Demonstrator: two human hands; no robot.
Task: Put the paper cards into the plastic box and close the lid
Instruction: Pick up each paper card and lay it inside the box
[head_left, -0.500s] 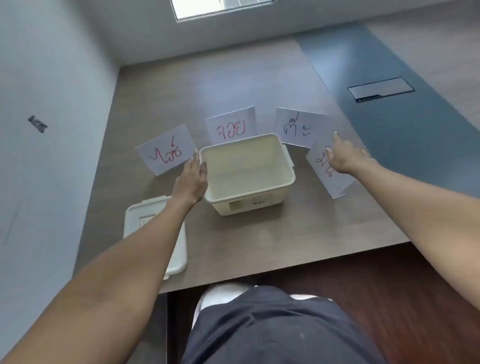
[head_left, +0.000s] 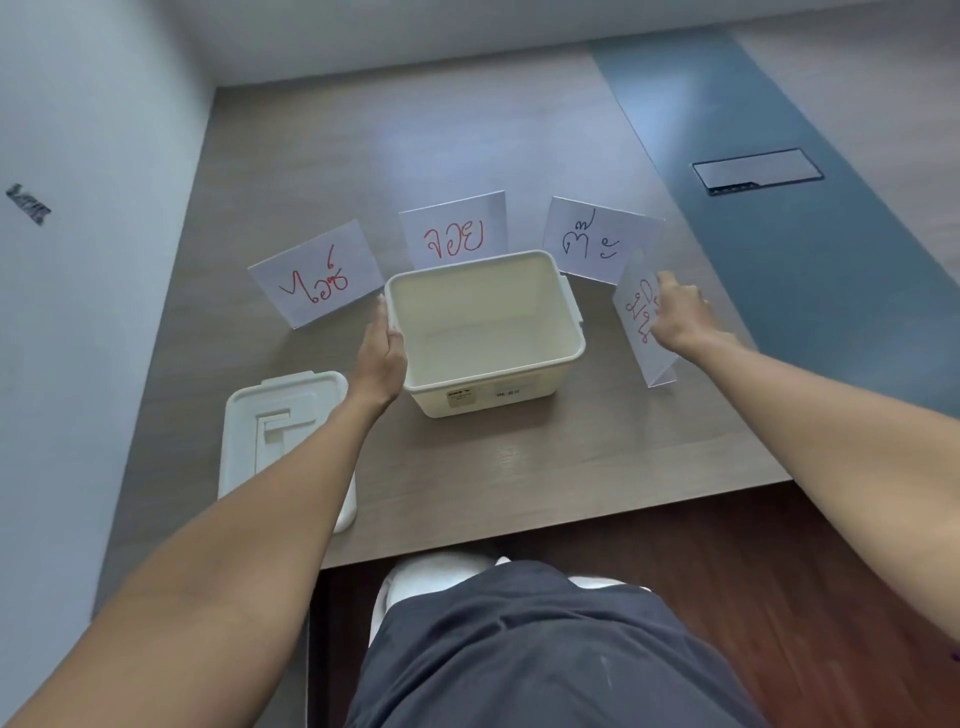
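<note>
Nearest the viewer, at about 7 o'clock from the box, one white lid lies flat on the surface, its near end close to the front edge and partly covered by the left forearm. Past it stands one cream plastic box, open and with nothing inside, a small label on its near wall. The left hand rests against the box's left wall at 9 o'clock, fingers laid along the rim; whether it grips or only steadies cannot be told. The right hand is at 3 o'clock, fingers closing on the top edge of the rightmost card, which stands tilted on a folded foot.

Four paper cards are counted, all outside the box, fanned around its far side: the held one at 3 o'clock, a card with dark writing at 1 o'clock, a red-lettered card at 12 o'clock just behind the rim, and another red-lettered card at 10 o'clock.

Bare surface lies in front of the box toward 6 o'clock and widely beyond the cards. A wall runs along the left edge; a blue strip with one rectangular hatch lies far at 2 o'clock.
</note>
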